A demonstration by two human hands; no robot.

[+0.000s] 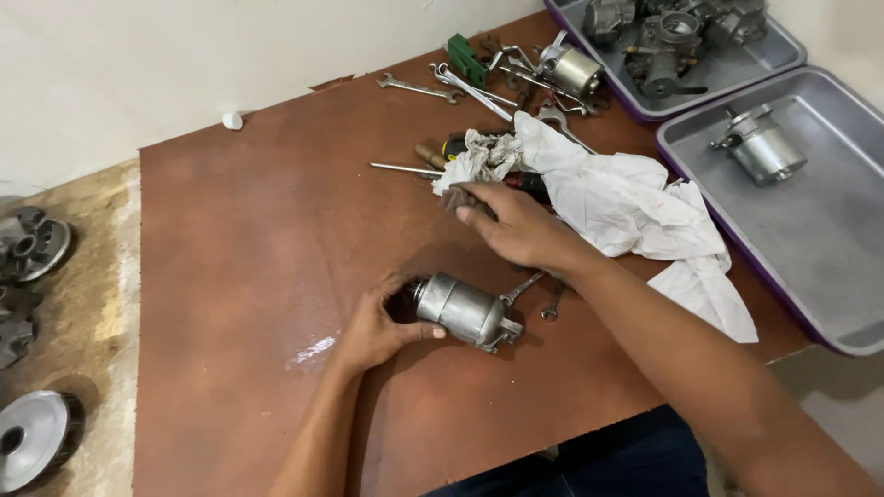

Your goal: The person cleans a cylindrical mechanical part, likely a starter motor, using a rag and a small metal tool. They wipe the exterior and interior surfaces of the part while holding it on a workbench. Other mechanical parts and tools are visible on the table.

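Left hand (378,327) cupped around end of starter motor (465,311), steadying it flat on brown board (239,276). Right hand (516,225) just beyond motor, fingers curled on dirty rag (479,155), apparently for wiping. Wrenches (460,83) farther beyond.

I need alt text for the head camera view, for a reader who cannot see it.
A person's left hand holds a silver cylindrical motor on a brown board, while the right hand reaches onto a white rag beside scattered wrenches and grey trays.
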